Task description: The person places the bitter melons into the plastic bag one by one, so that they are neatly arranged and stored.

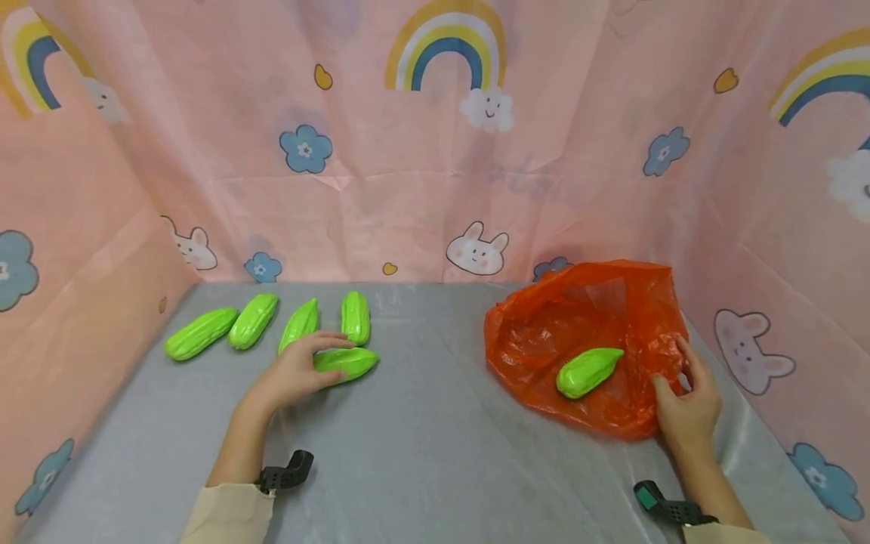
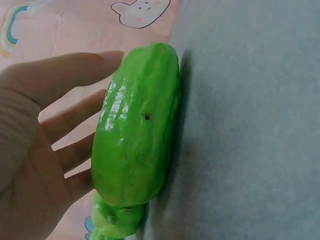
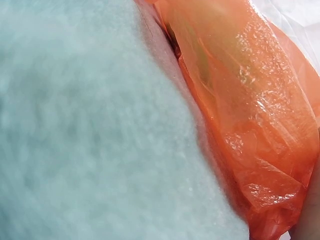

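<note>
On the bench (image 1: 435, 461), my loosely spread left hand (image 1: 299, 369) straddles a glossy gourd (image 1: 362, 363), probably light, stiff, slippery, best held mid-body; my right hand (image 1: 692, 412) pinches the bag (image 1: 523, 344).

Inspection of all three views, head, left wrist and right wrist, finds no legible text, label, brand, number or sign on any surface.

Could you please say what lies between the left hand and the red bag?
The head view shows the green vegetable nearest the left hand, then bare grey tabletop up to the red bag.
</note>
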`<state>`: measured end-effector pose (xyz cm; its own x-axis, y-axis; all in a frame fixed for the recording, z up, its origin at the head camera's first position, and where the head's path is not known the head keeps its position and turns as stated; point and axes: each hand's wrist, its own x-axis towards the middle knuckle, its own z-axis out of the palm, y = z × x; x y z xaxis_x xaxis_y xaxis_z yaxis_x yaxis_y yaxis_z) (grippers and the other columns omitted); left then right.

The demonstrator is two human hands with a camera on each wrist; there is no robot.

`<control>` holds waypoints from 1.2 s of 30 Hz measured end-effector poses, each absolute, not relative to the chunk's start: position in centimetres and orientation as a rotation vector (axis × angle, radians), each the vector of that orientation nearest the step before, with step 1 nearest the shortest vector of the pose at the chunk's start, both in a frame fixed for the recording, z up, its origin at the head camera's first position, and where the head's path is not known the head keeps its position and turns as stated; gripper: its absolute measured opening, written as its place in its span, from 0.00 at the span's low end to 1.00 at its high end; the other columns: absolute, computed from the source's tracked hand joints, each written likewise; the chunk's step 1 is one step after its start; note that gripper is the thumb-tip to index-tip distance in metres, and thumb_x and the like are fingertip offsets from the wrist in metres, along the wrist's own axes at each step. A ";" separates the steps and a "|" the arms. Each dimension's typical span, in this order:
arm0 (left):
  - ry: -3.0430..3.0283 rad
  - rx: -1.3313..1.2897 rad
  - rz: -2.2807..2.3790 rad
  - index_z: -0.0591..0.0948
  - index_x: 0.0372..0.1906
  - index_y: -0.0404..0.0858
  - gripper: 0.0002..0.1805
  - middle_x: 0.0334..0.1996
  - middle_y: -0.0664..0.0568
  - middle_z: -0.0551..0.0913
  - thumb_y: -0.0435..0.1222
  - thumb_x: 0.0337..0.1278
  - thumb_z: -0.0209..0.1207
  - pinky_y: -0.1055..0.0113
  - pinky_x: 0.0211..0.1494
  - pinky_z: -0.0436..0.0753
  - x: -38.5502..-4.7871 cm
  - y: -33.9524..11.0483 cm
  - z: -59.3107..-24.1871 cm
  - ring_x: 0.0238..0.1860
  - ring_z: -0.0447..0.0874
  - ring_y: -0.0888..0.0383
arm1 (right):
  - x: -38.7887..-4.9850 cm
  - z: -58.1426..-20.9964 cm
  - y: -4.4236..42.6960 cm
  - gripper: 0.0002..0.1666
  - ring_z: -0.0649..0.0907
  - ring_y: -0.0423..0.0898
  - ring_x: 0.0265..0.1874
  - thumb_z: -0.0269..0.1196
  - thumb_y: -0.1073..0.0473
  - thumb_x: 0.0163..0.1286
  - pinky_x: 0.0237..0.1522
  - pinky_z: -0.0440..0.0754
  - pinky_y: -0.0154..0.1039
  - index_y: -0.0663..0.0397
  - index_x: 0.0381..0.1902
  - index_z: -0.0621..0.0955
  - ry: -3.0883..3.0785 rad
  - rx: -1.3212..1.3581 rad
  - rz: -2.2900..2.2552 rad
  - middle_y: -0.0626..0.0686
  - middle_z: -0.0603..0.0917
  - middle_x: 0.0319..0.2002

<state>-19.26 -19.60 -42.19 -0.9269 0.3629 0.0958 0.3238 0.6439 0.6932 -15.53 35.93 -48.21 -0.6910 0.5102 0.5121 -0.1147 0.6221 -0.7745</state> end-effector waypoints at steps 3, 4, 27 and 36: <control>2.819 0.606 1.138 0.83 0.60 0.39 0.26 0.66 0.40 0.78 0.32 0.54 0.71 0.40 0.69 0.74 -19.3 -19.6 -42.3 0.70 0.73 0.37 | -15.5 -48.2 36.0 0.38 0.73 0.20 0.47 0.62 0.69 0.62 0.43 0.70 0.10 0.39 0.69 0.77 -2.092 -0.299 1.060 0.52 0.82 0.62; 2.826 0.609 1.132 0.83 0.60 0.39 0.26 0.66 0.40 0.78 0.31 0.53 0.71 0.40 0.69 0.73 -19.3 -19.6 -42.4 0.69 0.73 0.37 | -15.5 -48.1 36.0 0.38 0.73 0.20 0.47 0.62 0.70 0.62 0.42 0.70 0.10 0.40 0.69 0.77 -2.090 -0.294 1.061 0.52 0.82 0.62; 2.802 0.649 1.112 0.86 0.57 0.41 0.24 0.62 0.40 0.81 0.28 0.52 0.71 0.41 0.67 0.75 -19.5 -19.8 -43.6 0.68 0.74 0.36 | -15.3 -48.4 35.9 0.38 0.74 0.21 0.47 0.61 0.71 0.62 0.43 0.71 0.10 0.40 0.69 0.77 -2.082 -0.302 1.092 0.53 0.82 0.62; 2.808 0.639 1.161 0.85 0.58 0.41 0.25 0.60 0.41 0.83 0.28 0.52 0.71 0.41 0.68 0.74 -19.7 -19.7 -43.8 0.67 0.76 0.38 | -15.5 -48.2 35.9 0.39 0.74 0.20 0.48 0.61 0.71 0.62 0.44 0.71 0.10 0.38 0.69 0.77 -2.089 -0.295 1.088 0.53 0.82 0.63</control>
<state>-19.70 -19.70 -43.81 -0.9147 0.3858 0.1207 0.3584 0.6358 0.6836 -15.54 35.93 -48.25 -0.6927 0.5063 0.5136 -0.1307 0.6122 -0.7798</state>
